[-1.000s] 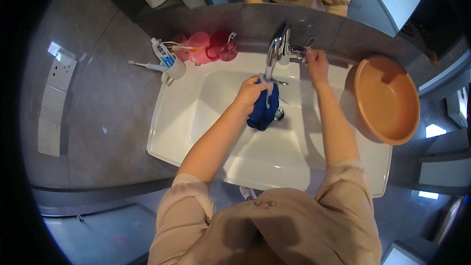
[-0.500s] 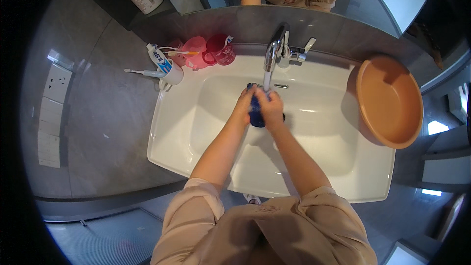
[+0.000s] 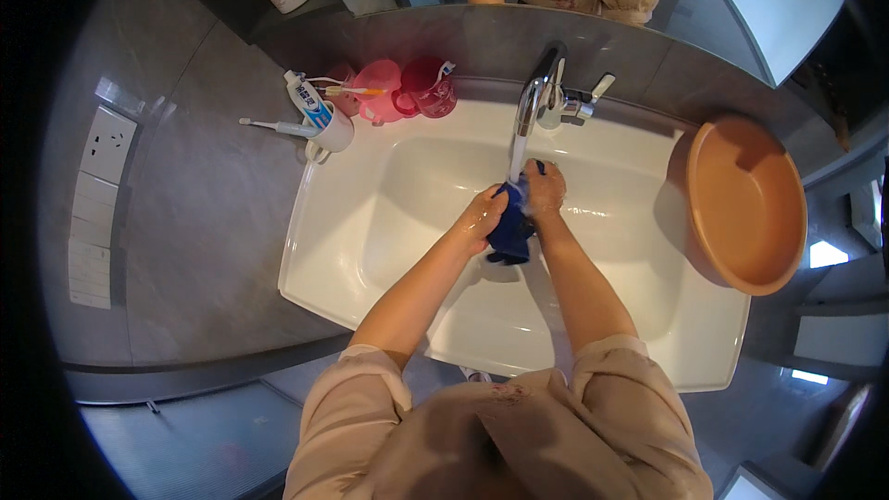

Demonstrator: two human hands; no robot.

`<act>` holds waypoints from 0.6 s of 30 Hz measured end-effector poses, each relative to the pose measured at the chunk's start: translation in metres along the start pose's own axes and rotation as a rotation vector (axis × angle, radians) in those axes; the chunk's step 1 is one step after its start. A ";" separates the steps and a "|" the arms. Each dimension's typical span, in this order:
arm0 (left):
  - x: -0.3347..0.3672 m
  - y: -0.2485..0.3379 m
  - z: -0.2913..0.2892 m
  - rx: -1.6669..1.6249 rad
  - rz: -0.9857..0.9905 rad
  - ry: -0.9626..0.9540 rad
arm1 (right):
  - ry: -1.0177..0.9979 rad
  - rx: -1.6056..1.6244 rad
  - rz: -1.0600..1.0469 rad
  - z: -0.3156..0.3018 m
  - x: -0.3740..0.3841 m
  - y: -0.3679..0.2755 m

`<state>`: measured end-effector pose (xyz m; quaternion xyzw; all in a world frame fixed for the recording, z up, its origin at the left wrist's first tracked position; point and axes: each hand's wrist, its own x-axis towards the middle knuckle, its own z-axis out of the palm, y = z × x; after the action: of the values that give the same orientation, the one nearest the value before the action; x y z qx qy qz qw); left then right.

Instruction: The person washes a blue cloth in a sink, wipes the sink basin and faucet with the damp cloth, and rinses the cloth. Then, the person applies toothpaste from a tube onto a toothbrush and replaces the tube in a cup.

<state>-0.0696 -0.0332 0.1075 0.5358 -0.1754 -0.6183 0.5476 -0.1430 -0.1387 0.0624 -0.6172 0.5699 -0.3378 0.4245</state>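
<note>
The left hand (image 3: pixel 482 215), the right hand (image 3: pixel 544 190) and the blue cloth (image 3: pixel 509 239) are filling the middle of the white ceramic sink (image 3: pixel 616 268). The chrome faucet spout (image 3: pixel 528 104) and running water (image 3: pixel 517 159) are blocking access from behind; the lever handle (image 3: pixel 602 86) is jutting rightward. Free bowl space is stretching beyond each forearm. The white mug (image 3: pixel 336 131), pink mug (image 3: pixel 375 76) and red mug (image 3: pixel 431 88) are barring the back-left corner, while the orange plastic basin (image 3: pixel 750 213) is occupying the right ledge.

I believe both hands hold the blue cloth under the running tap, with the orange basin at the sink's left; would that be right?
Not quite: the head view shows the orange basin on the right of the sink. The left hand and right hand hold the blue cloth under the running tap.
</note>
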 end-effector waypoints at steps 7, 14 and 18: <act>0.007 -0.017 -0.014 -0.565 -0.132 0.046 | -0.050 0.038 -0.200 -0.001 -0.073 -0.042; 0.012 -0.024 0.020 -0.044 0.068 0.266 | -0.028 -0.117 0.060 0.000 -0.001 0.023; 0.017 -0.025 -0.050 -0.418 0.210 0.354 | -0.008 -0.145 -0.245 0.037 -0.097 -0.010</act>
<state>-0.0358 -0.0207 0.0612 0.4899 -0.0005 -0.4779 0.7291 -0.1175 -0.0376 0.0633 -0.7123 0.5115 -0.3427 0.3368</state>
